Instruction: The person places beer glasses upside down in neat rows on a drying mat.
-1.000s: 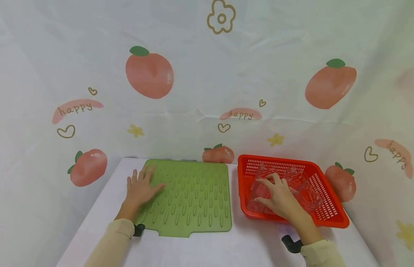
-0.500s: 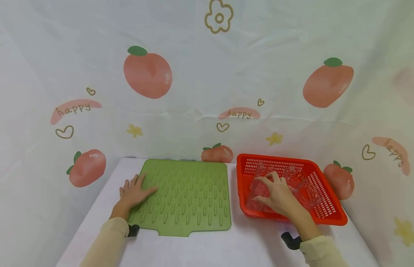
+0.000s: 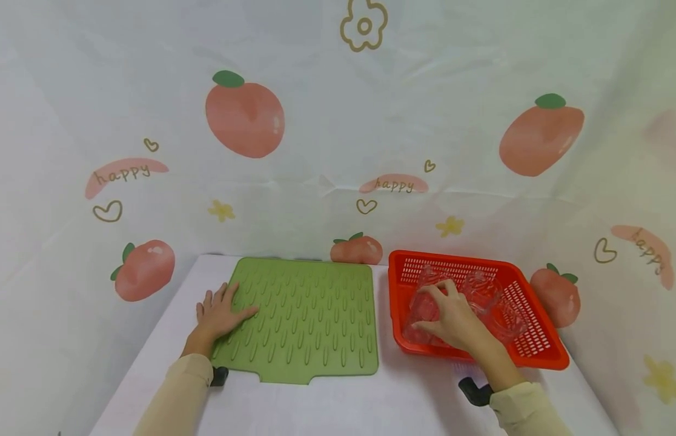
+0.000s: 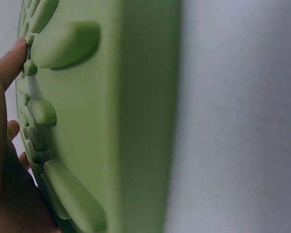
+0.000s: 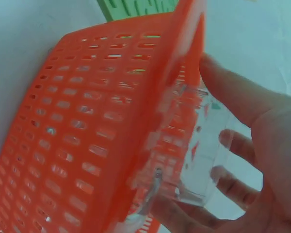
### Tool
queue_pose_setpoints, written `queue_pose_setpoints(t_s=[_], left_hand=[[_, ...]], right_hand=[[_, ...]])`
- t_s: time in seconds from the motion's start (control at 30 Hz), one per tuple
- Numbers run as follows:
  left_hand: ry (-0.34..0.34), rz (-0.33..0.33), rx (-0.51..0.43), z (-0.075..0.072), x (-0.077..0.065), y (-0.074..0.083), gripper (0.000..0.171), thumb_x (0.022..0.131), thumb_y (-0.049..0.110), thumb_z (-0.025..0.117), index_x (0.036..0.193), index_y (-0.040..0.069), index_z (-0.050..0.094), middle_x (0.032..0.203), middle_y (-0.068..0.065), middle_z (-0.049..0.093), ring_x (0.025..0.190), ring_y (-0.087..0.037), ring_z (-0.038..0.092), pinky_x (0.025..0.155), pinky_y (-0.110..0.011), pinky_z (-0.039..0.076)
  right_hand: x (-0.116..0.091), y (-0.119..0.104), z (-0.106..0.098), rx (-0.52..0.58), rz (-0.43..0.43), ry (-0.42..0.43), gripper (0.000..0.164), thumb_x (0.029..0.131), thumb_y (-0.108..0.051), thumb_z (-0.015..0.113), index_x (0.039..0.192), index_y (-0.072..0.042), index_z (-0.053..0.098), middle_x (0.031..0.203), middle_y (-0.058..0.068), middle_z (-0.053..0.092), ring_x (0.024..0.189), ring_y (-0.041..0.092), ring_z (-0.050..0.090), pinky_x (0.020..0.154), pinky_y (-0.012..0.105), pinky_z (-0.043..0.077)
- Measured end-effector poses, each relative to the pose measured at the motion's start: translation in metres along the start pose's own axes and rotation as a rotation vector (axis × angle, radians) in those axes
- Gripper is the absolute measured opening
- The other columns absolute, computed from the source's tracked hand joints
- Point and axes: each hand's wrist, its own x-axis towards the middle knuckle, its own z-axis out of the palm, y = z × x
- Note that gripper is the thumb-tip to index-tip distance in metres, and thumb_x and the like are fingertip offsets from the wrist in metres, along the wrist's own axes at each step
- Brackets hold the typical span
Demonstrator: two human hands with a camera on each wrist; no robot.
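My left hand (image 3: 217, 316) rests with spread fingers on the left edge of a green drying mat (image 3: 316, 315) with raised oval ridges. In the left wrist view, fingers (image 4: 9, 65) lie against the ridged face of the mat. My right hand (image 3: 457, 320) reaches into a red plastic basket (image 3: 452, 257) and grips a clear glass cup (image 3: 422, 312), thumb on one side and curled fingers on the other. The right wrist view has the cup (image 5: 208, 141) between thumb and fingers, just inside the basket's rim; part of it is hidden behind that rim.
Several other clear cups (image 3: 482, 293) stand in the basket, to the right of and behind the gripped one. Basket and mat lie side by side on a white tabletop (image 3: 338, 409). Behind them hangs a white curtain (image 3: 316, 121) printed with fruit.
My left hand has slid left and slightly toward me on the mat, then stopped at its left edge. The right hand has stayed at the same cup in the basket.
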Motion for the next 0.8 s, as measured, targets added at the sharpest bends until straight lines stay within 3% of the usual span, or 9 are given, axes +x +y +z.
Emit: queue_pose_setpoints(t_s=[0.27,0.5,0.8], left_hand=[[0.023,0.002,-0.034,0.001,-0.001,0.001,0.104,0.088,0.072,0.059,0.163,0.011,0.019,0.167,-0.031,0.005,0.151,-0.062,-0.008,0.114,-0.081,-0.008],[0.046,0.014,-0.033,0.003,-0.004,0.000,0.105,0.086,0.076,0.057,0.161,0.011,0.024,0.167,-0.031,0.008,0.151,-0.063,-0.005,0.114,-0.081,-0.006],[0.032,0.000,0.000,0.003,-0.001,-0.001,0.103,0.088,0.073,0.057,0.162,0.010,0.024,0.168,-0.030,0.007,0.151,-0.062,-0.006,0.115,-0.081,-0.006]], right_hand=[[0.003,0.000,0.002,-0.037,-0.026,0.055,0.064,0.074,-0.030,0.092,0.128,-0.013,0.064,0.125,0.017,0.052,0.106,0.040,0.058,0.080,0.056,0.061],[0.000,-0.002,-0.010,-0.022,-0.038,0.063,0.059,0.076,-0.031,0.090,0.126,-0.015,0.064,0.126,0.016,0.055,0.110,0.040,0.057,0.081,0.056,0.061],[0.001,-0.007,-0.030,-0.039,-0.017,0.059,0.067,0.080,-0.037,0.086,0.136,-0.014,0.057,0.131,0.021,0.063,0.113,0.043,0.055,0.087,0.063,0.057]])
